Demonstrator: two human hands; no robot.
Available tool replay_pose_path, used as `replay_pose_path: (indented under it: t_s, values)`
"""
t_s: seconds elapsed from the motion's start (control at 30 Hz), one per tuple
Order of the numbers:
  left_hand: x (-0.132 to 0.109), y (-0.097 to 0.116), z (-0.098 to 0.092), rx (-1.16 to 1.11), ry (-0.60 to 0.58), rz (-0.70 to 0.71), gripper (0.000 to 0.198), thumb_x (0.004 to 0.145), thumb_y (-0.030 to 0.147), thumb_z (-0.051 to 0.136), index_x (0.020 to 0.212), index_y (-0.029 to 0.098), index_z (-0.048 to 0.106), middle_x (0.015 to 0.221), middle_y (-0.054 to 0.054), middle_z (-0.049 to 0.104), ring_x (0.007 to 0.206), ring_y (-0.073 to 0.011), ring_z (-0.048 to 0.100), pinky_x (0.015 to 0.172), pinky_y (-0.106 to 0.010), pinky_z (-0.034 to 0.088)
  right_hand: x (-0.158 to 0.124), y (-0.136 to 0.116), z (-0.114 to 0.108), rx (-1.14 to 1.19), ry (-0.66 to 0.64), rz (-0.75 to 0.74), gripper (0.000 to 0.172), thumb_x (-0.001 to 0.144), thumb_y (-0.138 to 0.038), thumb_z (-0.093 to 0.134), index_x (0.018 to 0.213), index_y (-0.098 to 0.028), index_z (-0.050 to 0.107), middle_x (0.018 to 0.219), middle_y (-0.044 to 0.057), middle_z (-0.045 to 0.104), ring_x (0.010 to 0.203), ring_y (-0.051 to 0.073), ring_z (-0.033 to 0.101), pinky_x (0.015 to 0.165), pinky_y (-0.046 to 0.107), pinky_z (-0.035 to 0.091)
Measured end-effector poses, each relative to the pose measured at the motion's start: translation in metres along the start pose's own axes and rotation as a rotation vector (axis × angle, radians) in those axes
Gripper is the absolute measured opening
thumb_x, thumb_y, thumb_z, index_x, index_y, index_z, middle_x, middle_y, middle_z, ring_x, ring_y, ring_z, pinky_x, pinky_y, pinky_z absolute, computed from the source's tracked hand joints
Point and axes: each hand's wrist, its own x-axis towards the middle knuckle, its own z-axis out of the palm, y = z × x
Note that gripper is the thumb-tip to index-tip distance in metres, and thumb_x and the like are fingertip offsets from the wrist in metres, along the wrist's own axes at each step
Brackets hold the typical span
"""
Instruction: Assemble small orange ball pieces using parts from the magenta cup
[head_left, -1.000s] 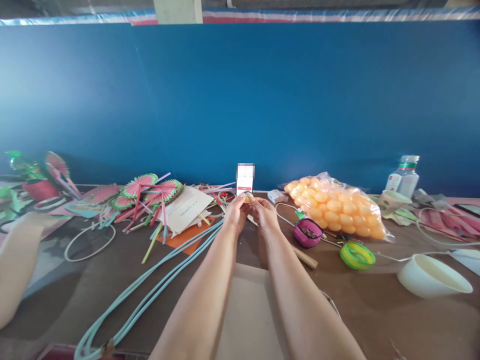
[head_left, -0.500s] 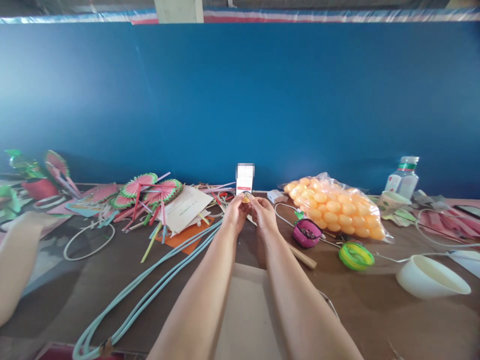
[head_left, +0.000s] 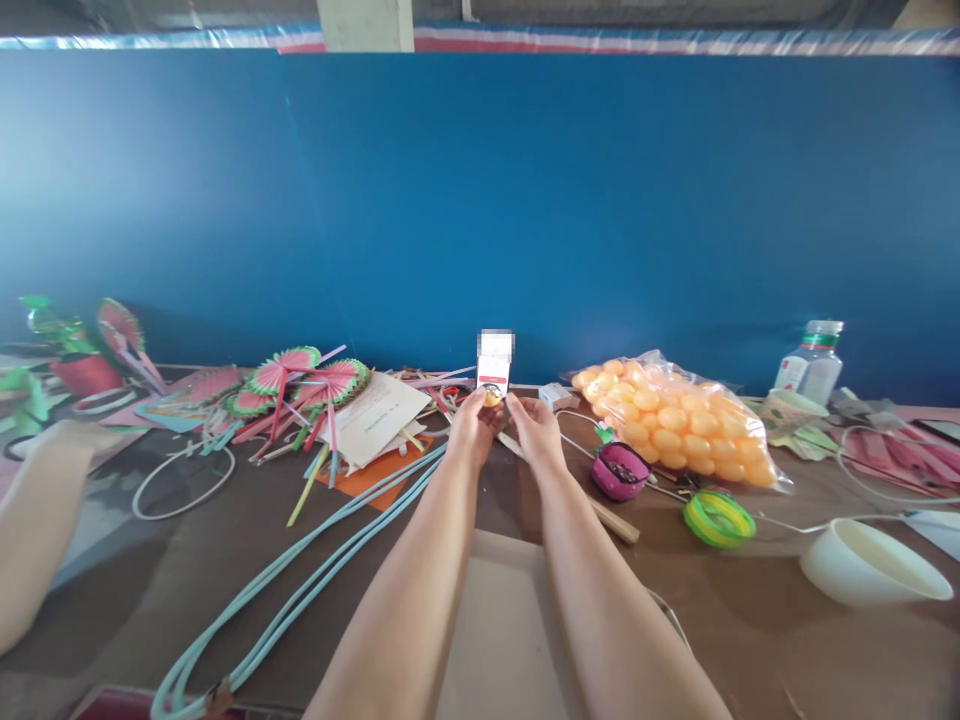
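Both arms reach forward over the brown table. My left hand point(head_left: 472, 430) is closed on a small round yellow object point(head_left: 493, 396), its fingertips wrapped round the object's lower edge. Just to the right, my right hand point(head_left: 535, 430) has its fingers curled near that object, with a small gap between the two; whether it holds anything is too small to tell. Behind the hands a phone point(head_left: 493, 372) with a lit screen stands upright. A purple bowl point(head_left: 620, 471) with small dark pieces lies to the right of my right hand.
Pale blue tubing point(head_left: 322, 575) loops across the left. Watermelon-patterned paper fans point(head_left: 285, 372) and white paper point(head_left: 379, 418) lie behind it. Another person's arm point(head_left: 45, 520) reaches in at far left. On the right are a bag of orange balls point(head_left: 679, 420), a green-yellow ring stack point(head_left: 718, 519) and a white cup point(head_left: 874, 563).
My right hand has moved slightly right, away from the yellow object, which stays in my left hand. The whole view has shifted a little.
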Motion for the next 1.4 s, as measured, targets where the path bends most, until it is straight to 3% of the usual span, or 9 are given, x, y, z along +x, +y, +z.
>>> replay_pose_path:
  t_s: [0.07,0.17,0.3,0.5,0.67,0.9,1.03,1.2,1.4]
  values:
    - [-0.001,0.006,0.002,-0.069,0.098,-0.018,0.008,0.085,0.022,0.062,0.082,0.014,0.062,0.076,-0.006,0.064,0.065,-0.0110,0.060,0.062,-0.022,0.048,-0.004,-0.004,-0.005,-0.418,0.023,-0.030,0.038,0.076,-0.051,0.067,0.100,-0.022,0.062,0.091,0.007,0.068,0.087,0.023,0.064,0.072,0.033,0.048]
    - [-0.003,0.011,0.003,-0.152,0.173,-0.038,0.011,0.087,0.024,0.061,0.081,0.015,0.061,0.077,-0.006,0.062,0.068,-0.0109,0.061,0.060,-0.020,0.048,-0.012,-0.008,-0.008,-0.897,-0.110,0.002,0.042,0.075,-0.041,0.069,0.111,-0.021,0.062,0.119,0.014,0.064,0.113,0.033,0.058,0.090,0.045,0.045]
    - [0.000,0.010,0.000,-0.201,0.228,-0.053,0.010,0.087,0.026,0.062,0.084,0.017,0.059,0.077,-0.005,0.062,0.069,-0.0105,0.063,0.060,-0.019,0.049,-0.015,-0.006,-0.006,-1.097,-0.234,0.107,0.036,0.079,-0.027,0.064,0.114,-0.021,0.063,0.130,0.016,0.057,0.122,0.036,0.053,0.092,0.046,0.044]
    - [0.005,0.006,-0.005,-0.171,0.275,-0.061,0.009,0.087,0.026,0.061,0.087,0.017,0.059,0.075,-0.004,0.062,0.065,-0.0099,0.062,0.057,-0.018,0.049,-0.006,0.004,-0.005,-1.115,-0.196,0.217,0.041,0.083,-0.016,0.055,0.123,-0.018,0.060,0.133,0.020,0.053,0.129,0.034,0.048,0.096,0.044,0.042]
    - [0.003,0.007,-0.003,-0.163,0.298,-0.045,0.010,0.088,0.025,0.059,0.087,0.015,0.058,0.076,-0.005,0.061,0.063,-0.0087,0.061,0.054,-0.016,0.047,-0.007,0.008,-0.002,-1.098,-0.172,0.174,0.037,0.086,-0.017,0.050,0.122,-0.015,0.060,0.127,0.021,0.054,0.125,0.035,0.050,0.095,0.043,0.042]
    - [0.003,0.007,-0.003,-0.156,0.400,-0.012,0.009,0.089,0.023,0.056,0.085,0.015,0.057,0.074,-0.003,0.058,0.059,-0.0079,0.058,0.051,-0.015,0.046,-0.013,0.002,0.002,-0.954,0.169,-0.223,0.031,0.088,-0.022,0.052,0.118,-0.021,0.059,0.116,0.015,0.056,0.107,0.028,0.056,0.089,0.037,0.040]
    - [0.005,0.008,-0.004,-0.159,0.416,-0.012,0.005,0.089,0.021,0.057,0.089,0.016,0.059,0.076,-0.003,0.059,0.061,-0.0077,0.059,0.054,-0.016,0.047,-0.018,-0.004,0.004,-0.870,0.236,-0.424,0.027,0.088,-0.019,0.051,0.114,-0.023,0.060,0.110,0.010,0.060,0.098,0.024,0.058,0.083,0.034,0.039]
    - [0.006,0.006,-0.004,-0.142,0.399,0.016,0.005,0.089,0.019,0.057,0.090,0.015,0.060,0.076,-0.003,0.058,0.060,-0.0073,0.058,0.055,-0.016,0.048,-0.022,-0.003,0.009,-0.855,0.229,-0.525,0.026,0.087,-0.016,0.051,0.111,-0.025,0.060,0.107,0.006,0.064,0.097,0.023,0.058,0.081,0.034,0.036]
    - [0.007,0.005,-0.004,-0.137,0.381,0.018,0.006,0.090,0.019,0.056,0.087,0.015,0.059,0.075,-0.003,0.058,0.060,-0.0069,0.058,0.057,-0.015,0.048,-0.020,0.000,0.010,-0.853,0.271,-0.517,0.026,0.087,-0.016,0.051,0.110,-0.024,0.060,0.106,0.007,0.065,0.098,0.024,0.058,0.081,0.034,0.035]
